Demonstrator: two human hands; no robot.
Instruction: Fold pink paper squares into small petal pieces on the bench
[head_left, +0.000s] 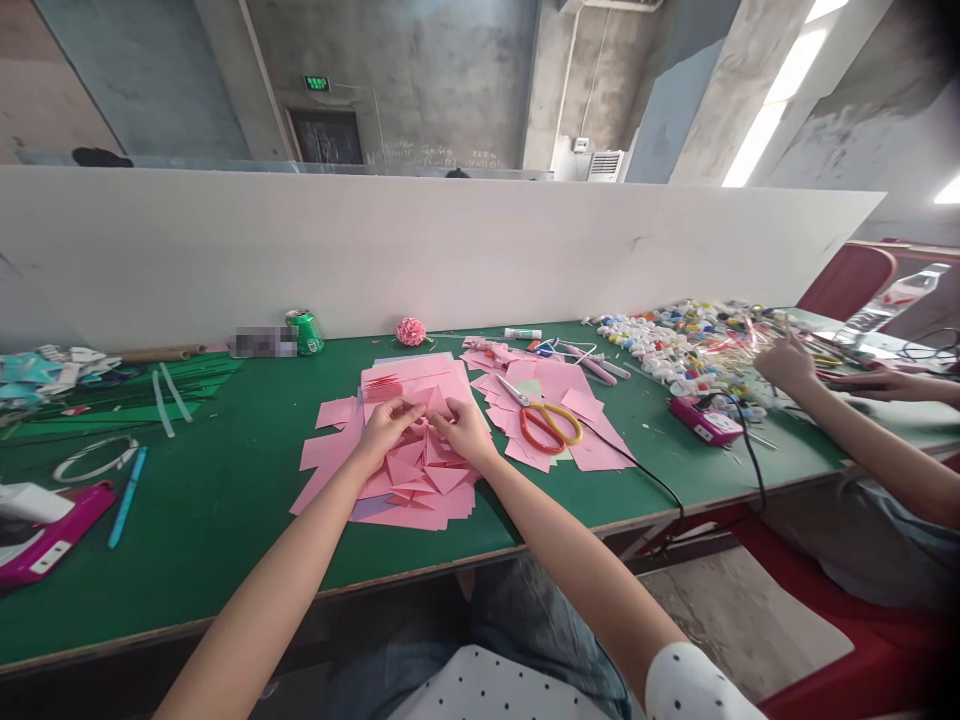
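My left hand [386,425] and my right hand [466,430] meet over a heap of pink paper pieces [416,475] on the green table [225,500]. Both hands pinch the same small pink paper piece [429,408], fingers closed on its edges. Folded pink triangles lie under and in front of the hands. A stack of pink sheets [409,378] sits just behind them. Scissors with orange and yellow handles [546,420] lie on more pink paper to the right of my right hand.
A white partition [450,250] runs along the table's far edge, with a green can [305,330] and a pink paper flower [411,331] before it. Another person's hands [787,365] work at right near many small colourful parts [675,345]. Pink devices [705,420] [45,535] lie at both sides.
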